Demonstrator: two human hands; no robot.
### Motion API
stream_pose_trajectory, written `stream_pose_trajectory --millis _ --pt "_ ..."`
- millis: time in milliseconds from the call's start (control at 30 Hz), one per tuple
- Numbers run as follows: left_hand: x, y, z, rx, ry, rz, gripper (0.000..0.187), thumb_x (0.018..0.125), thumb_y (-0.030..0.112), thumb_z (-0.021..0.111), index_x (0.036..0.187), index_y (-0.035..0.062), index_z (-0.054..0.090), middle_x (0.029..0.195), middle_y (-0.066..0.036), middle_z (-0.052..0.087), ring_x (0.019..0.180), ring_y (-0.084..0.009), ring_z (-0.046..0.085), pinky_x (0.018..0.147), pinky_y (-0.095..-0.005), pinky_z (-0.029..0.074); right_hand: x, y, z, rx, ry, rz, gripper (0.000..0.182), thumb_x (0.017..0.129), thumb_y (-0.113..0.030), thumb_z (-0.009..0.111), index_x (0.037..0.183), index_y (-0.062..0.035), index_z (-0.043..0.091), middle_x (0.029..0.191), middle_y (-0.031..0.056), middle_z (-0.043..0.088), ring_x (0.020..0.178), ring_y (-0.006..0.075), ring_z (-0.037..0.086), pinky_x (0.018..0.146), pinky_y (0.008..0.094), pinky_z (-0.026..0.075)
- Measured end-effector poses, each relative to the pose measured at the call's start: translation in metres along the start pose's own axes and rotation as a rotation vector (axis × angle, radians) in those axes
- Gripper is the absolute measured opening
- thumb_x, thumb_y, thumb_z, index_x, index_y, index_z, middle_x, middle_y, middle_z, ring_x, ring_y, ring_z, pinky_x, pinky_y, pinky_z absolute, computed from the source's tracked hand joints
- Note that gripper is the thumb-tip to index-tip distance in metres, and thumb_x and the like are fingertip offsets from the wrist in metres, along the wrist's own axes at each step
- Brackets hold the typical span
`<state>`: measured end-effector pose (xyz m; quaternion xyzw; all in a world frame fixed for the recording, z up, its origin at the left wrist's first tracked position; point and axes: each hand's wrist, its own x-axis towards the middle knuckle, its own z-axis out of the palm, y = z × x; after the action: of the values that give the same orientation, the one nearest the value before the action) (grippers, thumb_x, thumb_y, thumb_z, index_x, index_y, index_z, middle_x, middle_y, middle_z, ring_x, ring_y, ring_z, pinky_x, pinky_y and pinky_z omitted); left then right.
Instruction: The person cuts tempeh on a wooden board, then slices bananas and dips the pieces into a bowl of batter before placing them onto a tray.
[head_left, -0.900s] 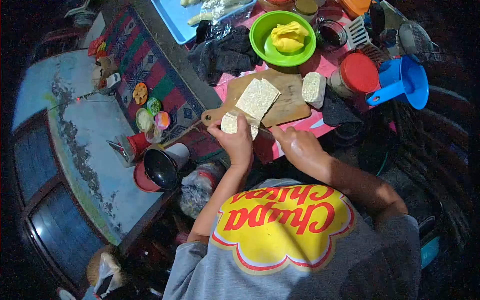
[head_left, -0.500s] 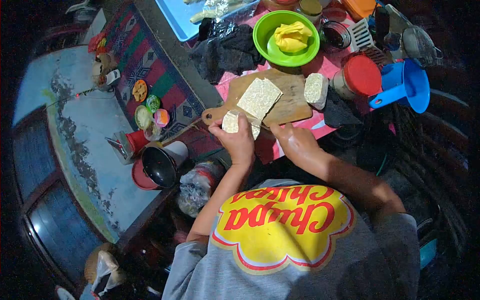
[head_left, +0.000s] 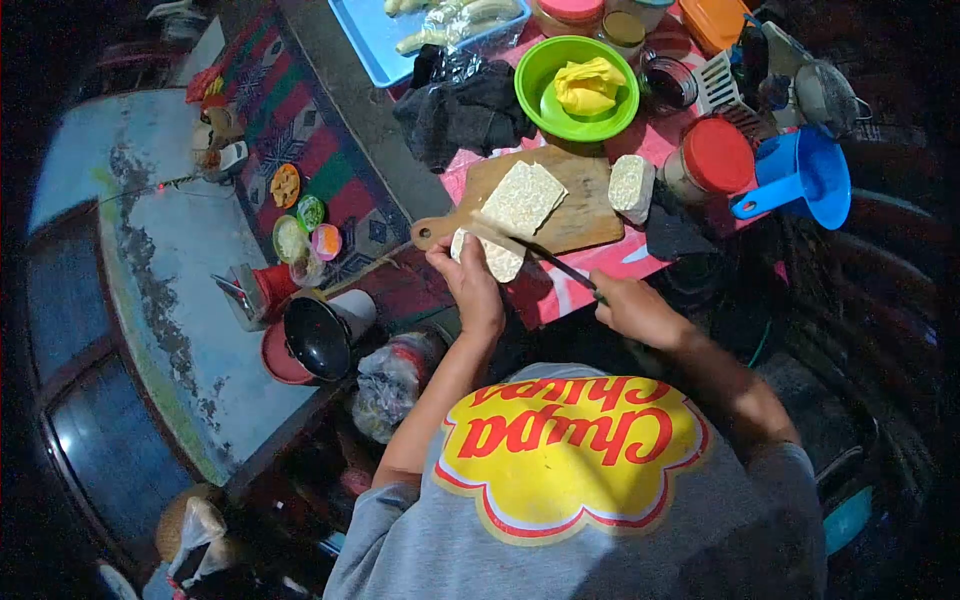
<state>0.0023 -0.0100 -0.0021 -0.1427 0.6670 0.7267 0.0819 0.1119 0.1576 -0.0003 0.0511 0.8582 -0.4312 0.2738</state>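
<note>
While my left hand (head_left: 472, 283) grips the pale speckled tempeh block (head_left: 490, 250) at the wooden cutting board's (head_left: 580, 205) near edge, my right hand (head_left: 628, 305) clenches the dark-handled knife (head_left: 530, 250) across it (fingertips close). A slip could nick them; open room lies rightward.

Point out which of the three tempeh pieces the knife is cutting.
The tempeh piece at the board's near edge, held by the left hand; the knife crosses it. The other two lie untouched.

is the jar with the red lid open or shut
Shut: the red lid sits flat over the jar's mouth, beside the blue funnel.
</note>
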Motion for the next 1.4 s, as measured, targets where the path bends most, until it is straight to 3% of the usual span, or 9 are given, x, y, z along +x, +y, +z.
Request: stream_pose_trajectory --millis 133,300,467,533,567,633,700,1033,1400 --pt "0.0 -0.017 -0.01 0.196 -0.033 0.121 0.025 0.087 0.023 0.039 0.098 0.0036 0.028 0.093 -0.009 0.036 0.087 -0.0143 0.038 0.079 -0.0266 0.032 -0.01 -0.011 -0.016 0.051 -0.072 0.048 0.025 0.07 -0.011 0.053 0.087 0.0003 0.039 0.071 0.0204 0.052 0.072 0.0388 0.052 0.06 0.042 0.04" --pt "-0.002 -0.017 -0.005 0.304 0.011 0.217 0.028 0.087 0.026 0.036 0.098 0.002 0.027 0.094 -0.013 0.037 0.088 -0.0168 0.038 0.08 -0.0299 0.031 -0.012 -0.05 -0.023 -0.038 0.176 -0.027 0.023 0.07 -0.008 0.051 0.087 -0.0011 0.037 0.07 0.0204 0.051 0.07 0.0396 0.051 0.058 0.045 0.039" --pt "0.003 -0.029 -0.01 0.338 0.018 0.244 0.028 0.088 0.027 0.037 0.098 0.004 0.025 0.094 -0.011 0.037 0.087 -0.0152 0.038 0.079 -0.0279 0.032 -0.005 -0.064 -0.017 -0.147 0.251 -0.127 0.022 0.071 -0.008 0.051 0.088 -0.0036 0.037 0.072 0.0193 0.051 0.067 0.0383 0.052 0.056 0.0457 0.041" --pt "0.003 -0.029 -0.011 0.337 0.014 0.246 0.027 0.088 0.027 0.038 0.099 0.0068 0.025 0.095 -0.009 0.037 0.087 -0.0122 0.038 0.078 -0.025 0.033 -0.006 -0.069 -0.019 -0.252 0.202 -0.1 0.036 0.073 -0.008 0.046 0.107 -0.0002 0.039 0.074 0.0207 0.053 0.066 0.0353 0.055 0.056 0.0428 0.044" --pt "0.002 -0.028 -0.01 0.332 0.015 0.267 0.026 0.088 0.026 0.038 0.099 0.0069 0.025 0.096 -0.008 0.036 0.087 -0.0121 0.038 0.078 -0.025 0.032 -0.006 -0.07 -0.02 -0.252 0.201 -0.1 0.036 0.073 -0.008 0.046 0.107 -0.0002 0.039 0.074 0.0207 0.053 0.066 0.0353 0.055 0.056 0.0428 0.044" --pt "0.003 -0.027 -0.009 0.327 0.016 0.285 0.025 0.088 0.024 0.038 0.098 0.0069 0.025 0.096 -0.008 0.036 0.088 -0.012 0.037 0.079 -0.025 0.032 -0.006 -0.071 -0.02 -0.281 0.172 -0.071 0.033 0.074 -0.007 0.042 0.106 -0.0002 0.039 0.074 0.0216 0.053 0.068 0.0348 0.056 0.056 0.0418 0.045" --pt "0.003 -0.027 -0.009 0.395 0.028 0.333 0.029 0.087 0.024 0.037 0.098 0.0002 0.026 0.095 -0.013 0.034 0.09 -0.0199 0.038 0.081 -0.0313 0.03 -0.005 -0.07 -0.018 -0.285 0.18 -0.07 0.031 0.074 -0.007 0.042 0.105 -0.0005 0.04 0.073 0.0214 0.053 0.067 0.0346 0.056 0.055 0.0414 0.045" --pt "0.001 -0.02 -0.008 0.412 0.018 0.315 0.028 0.087 0.022 0.038 0.099 0.0 0.026 0.096 -0.013 0.034 0.092 -0.0193 0.037 0.083 -0.0309 0.029 0.002 -0.068 -0.016 -0.311 0.191 -0.101 0.02 0.074 -0.007 0.042 0.092 -0.0012 0.041 0.066 0.0199 0.052 0.06 0.0345 0.057 0.049 0.0419 0.045" --pt "0.003 -0.024 -0.01 0.365 0.014 0.265 0.027 0.087 0.023 0.039 0.098 0.002 0.027 0.096 -0.012 0.035 0.089 -0.0171 0.038 0.081 -0.0297 0.03 0.01 -0.06 -0.011 -0.246 0.209 -0.141 0.02 0.072 -0.005 0.044 0.091 -0.0016 0.039 0.064 0.0203 0.051 0.058 0.0375 0.054 0.048 0.044 0.043"
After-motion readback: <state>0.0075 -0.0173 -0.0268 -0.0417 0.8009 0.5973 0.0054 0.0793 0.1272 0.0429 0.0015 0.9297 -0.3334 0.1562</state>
